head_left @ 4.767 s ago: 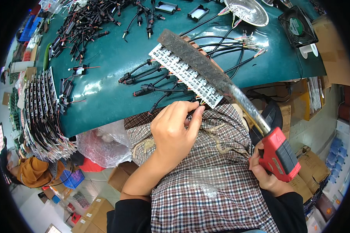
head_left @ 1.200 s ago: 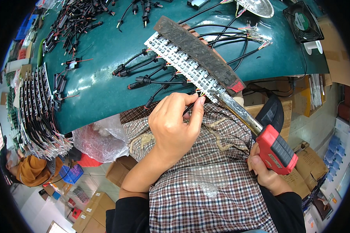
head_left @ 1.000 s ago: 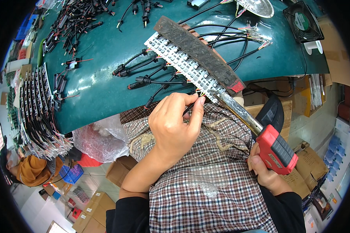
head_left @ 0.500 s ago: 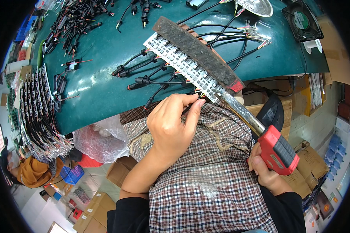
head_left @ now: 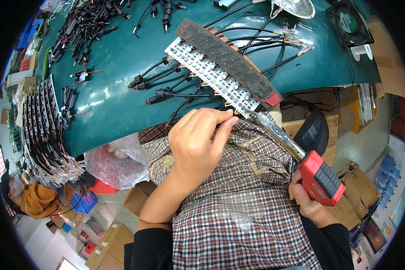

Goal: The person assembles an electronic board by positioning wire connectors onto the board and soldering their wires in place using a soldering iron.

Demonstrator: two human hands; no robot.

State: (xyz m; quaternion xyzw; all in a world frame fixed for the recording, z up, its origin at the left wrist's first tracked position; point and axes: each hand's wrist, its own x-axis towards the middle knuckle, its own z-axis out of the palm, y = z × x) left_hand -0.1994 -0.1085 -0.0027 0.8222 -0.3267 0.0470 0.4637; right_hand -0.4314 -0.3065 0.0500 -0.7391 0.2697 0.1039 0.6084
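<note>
A: Head view, entry one, the hands. Left hand (head_left: 195, 144): fingers curled narrow, fingertips pinched at the near end of the LED strip board (head_left: 207, 74), seemingly on a thin wire there; the wire itself is too small to make out. Right hand (head_left: 311, 204): closed around the red grip of the soldering gun (head_left: 319, 177), whose metal barrel runs up to the same end of the board.

B: Location of the board?

A: Lying slantwise on the green desk (head_left: 121, 103), its near end at the desk's front edge, above a checked cloth (head_left: 238, 198) over the lap. A dark, worn bar (head_left: 225, 58) lies along its upper side.

B: Handling?

A: Judged light, thin and stiff, with small parts and joints that would be fragile; best taken by its bare long edges, clear of the hot tip. The black leads (head_left: 166, 90) trailing from it look limp and would drag.

B: Surroundings?

A: Fanned stack of similar boards (head_left: 40, 130) at left, heap of black connector cables (head_left: 90, 22) at far left, small black fan (head_left: 348, 22) at far right.
</note>
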